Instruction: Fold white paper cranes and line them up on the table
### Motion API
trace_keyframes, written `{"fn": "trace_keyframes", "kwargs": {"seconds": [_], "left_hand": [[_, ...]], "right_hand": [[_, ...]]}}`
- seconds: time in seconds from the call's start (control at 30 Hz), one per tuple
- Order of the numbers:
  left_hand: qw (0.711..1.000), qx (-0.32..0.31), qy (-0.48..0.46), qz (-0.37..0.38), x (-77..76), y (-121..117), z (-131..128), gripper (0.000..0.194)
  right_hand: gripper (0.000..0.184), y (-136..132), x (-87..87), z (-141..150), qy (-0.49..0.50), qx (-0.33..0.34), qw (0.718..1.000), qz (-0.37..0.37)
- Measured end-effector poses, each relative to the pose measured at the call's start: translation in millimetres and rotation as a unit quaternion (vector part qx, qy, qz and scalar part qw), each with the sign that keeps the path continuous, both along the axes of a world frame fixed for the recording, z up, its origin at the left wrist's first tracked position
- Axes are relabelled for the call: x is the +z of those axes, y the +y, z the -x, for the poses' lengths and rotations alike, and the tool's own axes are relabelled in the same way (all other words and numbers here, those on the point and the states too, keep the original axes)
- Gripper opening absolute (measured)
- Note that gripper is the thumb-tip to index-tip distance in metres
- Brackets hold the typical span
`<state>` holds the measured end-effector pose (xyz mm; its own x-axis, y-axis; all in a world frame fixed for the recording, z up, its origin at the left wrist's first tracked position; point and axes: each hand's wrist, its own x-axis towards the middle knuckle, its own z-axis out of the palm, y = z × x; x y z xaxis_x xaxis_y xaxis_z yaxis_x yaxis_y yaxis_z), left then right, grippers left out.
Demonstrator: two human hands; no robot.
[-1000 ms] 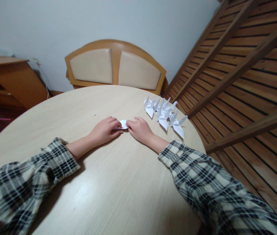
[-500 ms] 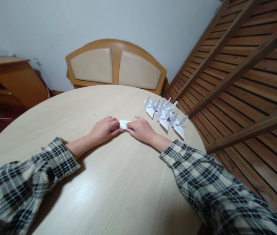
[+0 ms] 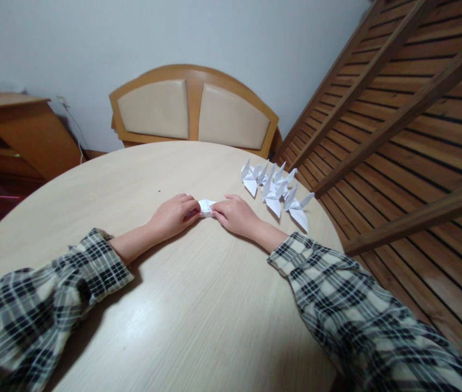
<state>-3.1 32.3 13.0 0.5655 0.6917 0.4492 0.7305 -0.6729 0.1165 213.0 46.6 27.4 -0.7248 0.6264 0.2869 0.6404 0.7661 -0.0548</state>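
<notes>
Between my hands, on the light wooden table [image 3: 165,326], is a small piece of folded white paper [image 3: 206,207]. My left hand [image 3: 177,216] is closed on its left end, thumb along the near edge. At the other end my right hand [image 3: 235,215] pinches the paper, fingers pressed together over it. Only the middle of the paper shows; its ends are hidden under my fingers. To the right of my right hand stand several white origami cranes [image 3: 272,196], grouped close together with their wings and necks pointing up.
A headboard-like wooden panel with cream pads [image 3: 153,109] stands behind the table's far edge. On the right rises a slatted wooden partition [image 3: 398,136]. A brown desk [image 3: 22,128] is at the left, with a cord [image 3: 76,133] on the wall beside it.
Both thumbs have shifted slightly along the paper's near edge, and a little more of that edge shows between them. The cranes are unmoved.
</notes>
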Motion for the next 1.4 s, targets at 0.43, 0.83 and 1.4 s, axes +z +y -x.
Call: {"fn": "trace_keyframes", "kwargs": {"seconds": [0.43, 0.83, 1.4], "left_hand": [[1.000, 0.015, -0.003, 0.020, 1.9, -2.2, -0.2, 0.012], [1.000, -0.004, 0.007, 0.024, 1.1, -0.6, 2.0, 0.017], [0.997, -0.053, 0.006, 0.047, -0.2, 4.6, 6.1, 0.027]], "right_hand": [[0.017, 2.5, -1.7, 2.1, 0.029, -0.017, 0.999, 0.001], [0.023, 1.8, -0.3, -0.7, 0.004, -0.005, 1.000, 0.030], [0.024, 1.4, 0.9, 0.1, 0.007, 0.001, 1.000, 0.027]]}}
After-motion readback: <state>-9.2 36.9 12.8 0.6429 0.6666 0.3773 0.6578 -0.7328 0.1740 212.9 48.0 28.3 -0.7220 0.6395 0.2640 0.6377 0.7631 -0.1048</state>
